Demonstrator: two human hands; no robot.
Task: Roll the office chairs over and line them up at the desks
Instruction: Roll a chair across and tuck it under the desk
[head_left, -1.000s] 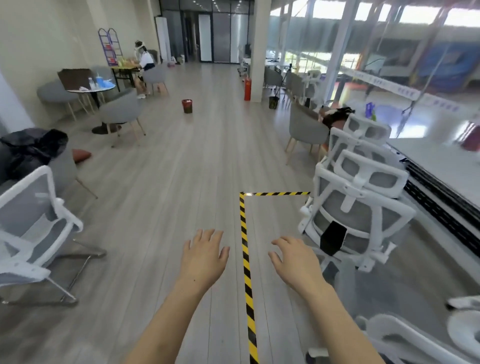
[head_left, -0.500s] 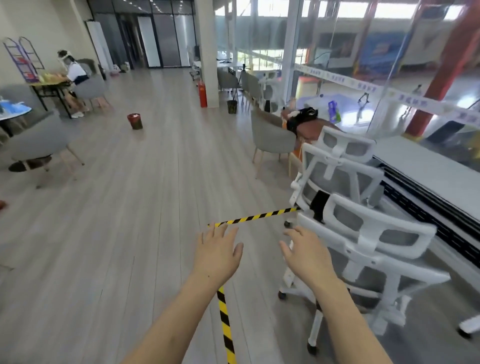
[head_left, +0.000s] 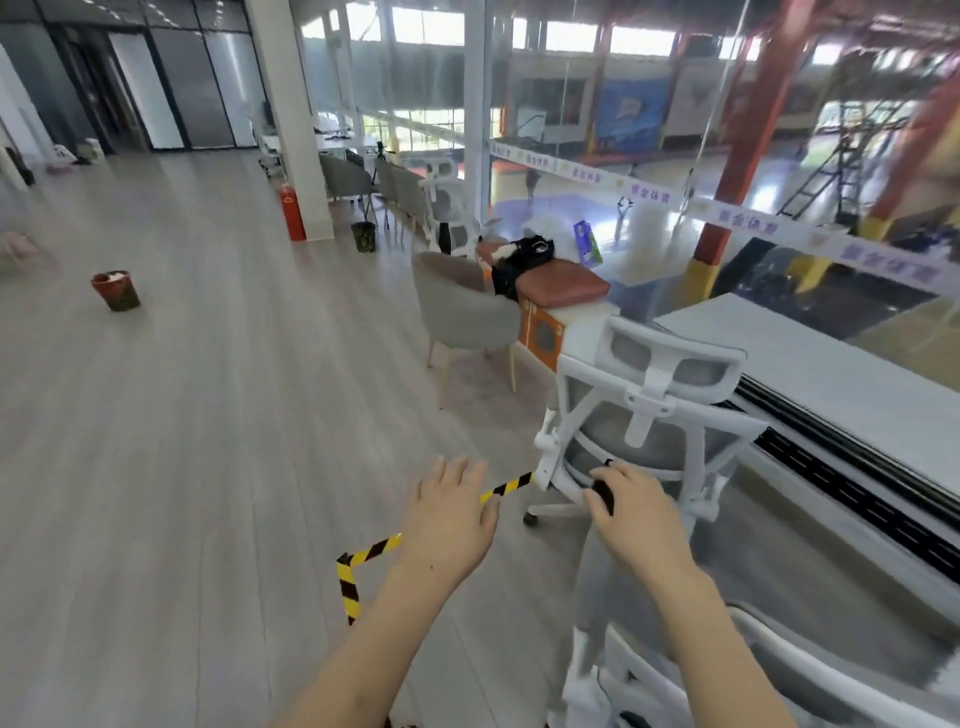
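Observation:
A white-framed office chair with grey mesh (head_left: 649, 410) stands with its back to me, beside the long white desk (head_left: 841, 379) on the right. My right hand (head_left: 636, 522) is stretched out at the chair's lower back. Its fingers curl around a black tag there, and a firm grip cannot be made out. My left hand (head_left: 449, 519) hovers open over the floor left of the chair, touching nothing. A second white office chair (head_left: 769, 675) shows partly at the bottom right, under my right forearm.
Yellow-black floor tape (head_left: 363, 553) runs under my hands. A grey tub chair (head_left: 462, 312) and an orange cabinet with a brown cushion (head_left: 563, 288) stand behind the chair. Farther off are a waste bin (head_left: 117, 291), a red extinguisher (head_left: 292, 213) and a glass wall (head_left: 779, 171) behind the desk.
The view has swung right and closer to the desk. My right hand has come up to the far chair's lower back, and the nearer chair has dropped to the bottom right corner.

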